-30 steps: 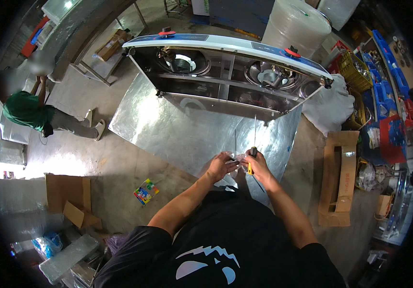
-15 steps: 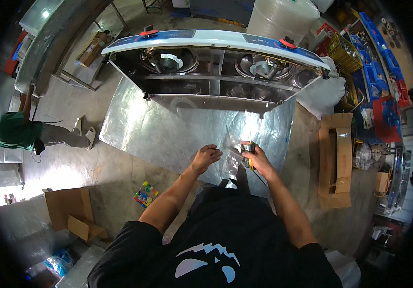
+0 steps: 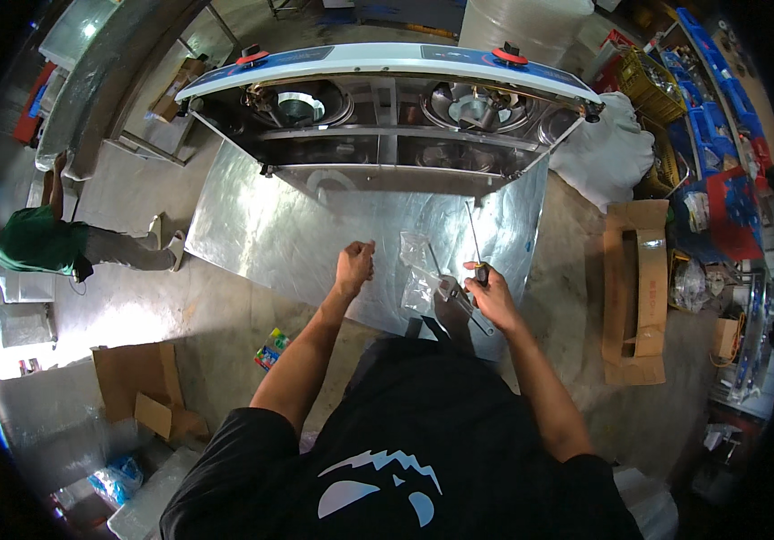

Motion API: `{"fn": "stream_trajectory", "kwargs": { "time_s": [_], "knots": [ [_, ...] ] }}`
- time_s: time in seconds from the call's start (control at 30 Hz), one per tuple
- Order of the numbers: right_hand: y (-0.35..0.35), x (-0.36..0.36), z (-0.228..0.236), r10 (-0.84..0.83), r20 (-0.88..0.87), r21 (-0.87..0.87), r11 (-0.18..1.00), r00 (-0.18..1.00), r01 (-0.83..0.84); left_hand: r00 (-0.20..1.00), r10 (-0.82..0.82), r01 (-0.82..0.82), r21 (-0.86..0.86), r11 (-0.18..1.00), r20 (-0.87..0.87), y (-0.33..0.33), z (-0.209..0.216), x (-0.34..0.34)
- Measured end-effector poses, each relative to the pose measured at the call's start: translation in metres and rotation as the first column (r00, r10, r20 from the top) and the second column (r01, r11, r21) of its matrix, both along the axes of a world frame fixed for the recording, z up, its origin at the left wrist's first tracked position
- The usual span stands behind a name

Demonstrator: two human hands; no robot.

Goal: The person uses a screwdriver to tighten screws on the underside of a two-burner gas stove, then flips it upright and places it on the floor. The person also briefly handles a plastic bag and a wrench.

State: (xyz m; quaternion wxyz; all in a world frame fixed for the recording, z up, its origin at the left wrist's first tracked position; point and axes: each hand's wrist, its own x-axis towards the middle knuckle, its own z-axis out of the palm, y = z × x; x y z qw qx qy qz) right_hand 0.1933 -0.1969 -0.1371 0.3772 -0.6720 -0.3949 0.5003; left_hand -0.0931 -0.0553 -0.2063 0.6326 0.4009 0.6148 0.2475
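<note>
My right hand (image 3: 497, 301) grips a screwdriver (image 3: 474, 236) by its dark handle, the thin shaft pointing away from me. Close beside that hand, an adjustable wrench (image 3: 468, 308) lies on the metal-topped table (image 3: 270, 238). To its left is a clear plastic bag (image 3: 416, 250) lying flat, with another thin rod next to it. My left hand (image 3: 353, 267) hovers over the table with curled fingers; anything pinched in them is too small to make out. Beyond both hands a two-burner gas stove (image 3: 387, 61) stands on edge, open underside toward me, red-and-black knobs on top.
A long cardboard box (image 3: 621, 292) lies on the floor at right, near shelving with blue bins (image 3: 711, 135) and a yellow crate (image 3: 650, 85). Open cardboard (image 3: 139, 382) sits at lower left. Another person in a green shirt (image 3: 42, 241) works at far left.
The screwdriver now points forward in my right hand, and the plastic bag lies flat on the table. My left hand has moved left and slightly away from me.
</note>
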Motion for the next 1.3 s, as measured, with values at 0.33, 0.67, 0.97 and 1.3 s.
{"fn": "stream_trajectory", "kwargs": {
  "time_s": [0.33, 0.67, 0.97, 1.3],
  "knots": [
    [-0.073, 0.002, -0.017, -0.067, -0.221, -0.158, 0.987, 0.973, 0.032, 0.742, 0.029, 0.248, 0.315, 0.916, -0.669, 0.088, -0.016, 0.005],
    [-0.096, -0.007, -0.020, -0.344, 0.010, -0.268, 0.904, 0.939, 0.334, 0.639, 0.008, 0.312, 0.269, 0.911, -0.769, 0.172, -0.028, 0.050],
    [0.000, -0.101, 0.002, -0.389, 0.128, -0.127, 0.906, 0.912, 0.404, 0.728, -0.144, 0.449, 0.307, 0.839, -0.670, 0.187, -0.033, 0.039],
    [0.066, -0.137, 0.023, -0.190, 0.155, 0.003, 0.981, 0.969, 0.192, 0.924, -0.125, 0.168, -0.092, 0.981, 0.362, 0.164, 0.027, 0.008]
  ]
}}
